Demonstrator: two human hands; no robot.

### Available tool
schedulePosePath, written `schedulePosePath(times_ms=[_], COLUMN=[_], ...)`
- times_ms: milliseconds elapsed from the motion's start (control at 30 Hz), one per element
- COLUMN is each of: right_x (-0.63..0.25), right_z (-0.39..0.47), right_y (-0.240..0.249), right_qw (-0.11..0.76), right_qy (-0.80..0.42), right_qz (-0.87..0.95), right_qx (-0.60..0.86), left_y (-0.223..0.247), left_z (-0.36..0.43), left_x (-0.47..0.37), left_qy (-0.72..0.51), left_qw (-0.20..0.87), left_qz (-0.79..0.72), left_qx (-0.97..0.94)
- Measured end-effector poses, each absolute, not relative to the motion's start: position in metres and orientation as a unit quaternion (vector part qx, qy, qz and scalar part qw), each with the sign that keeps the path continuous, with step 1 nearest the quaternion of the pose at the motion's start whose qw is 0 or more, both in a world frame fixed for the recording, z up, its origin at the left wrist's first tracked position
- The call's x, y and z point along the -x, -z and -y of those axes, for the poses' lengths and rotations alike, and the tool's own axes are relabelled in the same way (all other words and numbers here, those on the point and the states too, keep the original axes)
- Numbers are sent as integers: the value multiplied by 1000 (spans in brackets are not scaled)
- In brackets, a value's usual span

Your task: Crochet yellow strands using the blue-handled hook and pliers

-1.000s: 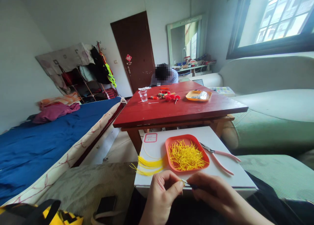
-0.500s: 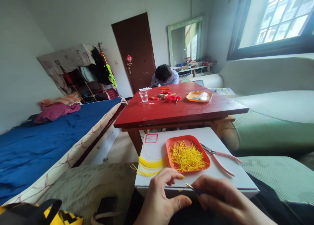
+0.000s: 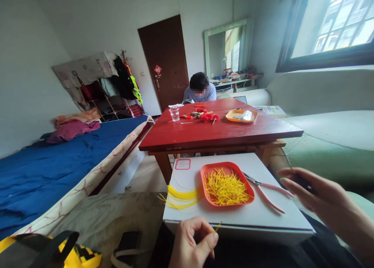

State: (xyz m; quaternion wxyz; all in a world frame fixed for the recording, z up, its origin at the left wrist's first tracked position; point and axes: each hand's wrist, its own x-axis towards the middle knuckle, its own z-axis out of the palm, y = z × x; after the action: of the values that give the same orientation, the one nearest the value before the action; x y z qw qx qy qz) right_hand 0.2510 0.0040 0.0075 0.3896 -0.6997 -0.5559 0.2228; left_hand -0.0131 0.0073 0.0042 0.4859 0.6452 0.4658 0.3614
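Note:
My left hand [image 3: 194,242] pinches a short yellow strand [image 3: 218,226] just in front of the white box [image 3: 187,217]. Off to the right, my right hand [image 3: 318,198] is closed around a dark blue tool [image 3: 302,182], partly hidden by the fingers. An orange-red tray [image 3: 251,198] on the box holds a heap of cut yellow strands [image 3: 226,187]. Left of it lie longer yellow strands [image 3: 182,196]. Pliers with pink handles [image 3: 270,198] rest open beside the tray's right side, near my right hand.
Beyond the box stands a red table [image 3: 187,135] with a clear cup [image 3: 174,114], red fluffy pieces [image 3: 209,117] and a yellow tray [image 3: 227,117]. A person [image 3: 200,89] bends over its far side. A phone [image 3: 128,242] and a yellow-black bag [image 3: 67,254] lie at the lower left.
My right hand has moved up and right with the blue tool, away from my left hand. My left fingers, spread apart before, are now pinched on the yellow strand. The view has shifted slightly.

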Motion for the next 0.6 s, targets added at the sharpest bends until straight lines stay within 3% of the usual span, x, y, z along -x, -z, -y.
schedulePosePath(times_ms=[33,100,333,500,533,600], right_x=[-257,-260,-240,-249,-251,-249], right_z=[-9,-15,-29,-13,-3,21], right_y=[-9,-7,-10,-23,-16,6], right_qw=[301,214,76,63,83,222], right_qy=[-123,-58,-30,-35,-45,-94], right_qz=[596,629,643,628,634,673], right_qx=[734,745,762,775,768,699], left_y=[0,5,7,11,12,13], left_z=[-6,-4,0,5,6,7], left_x=[11,6,-2,-3,-4,-5], left_qy=[-371,-388,-404,-407,-408,-412], left_qw=[525,568,594,567,561,548], left_qz=[-465,-460,-447,-464,-464,-465], left_qx=[-608,-561,-533,-546,-550,-559])
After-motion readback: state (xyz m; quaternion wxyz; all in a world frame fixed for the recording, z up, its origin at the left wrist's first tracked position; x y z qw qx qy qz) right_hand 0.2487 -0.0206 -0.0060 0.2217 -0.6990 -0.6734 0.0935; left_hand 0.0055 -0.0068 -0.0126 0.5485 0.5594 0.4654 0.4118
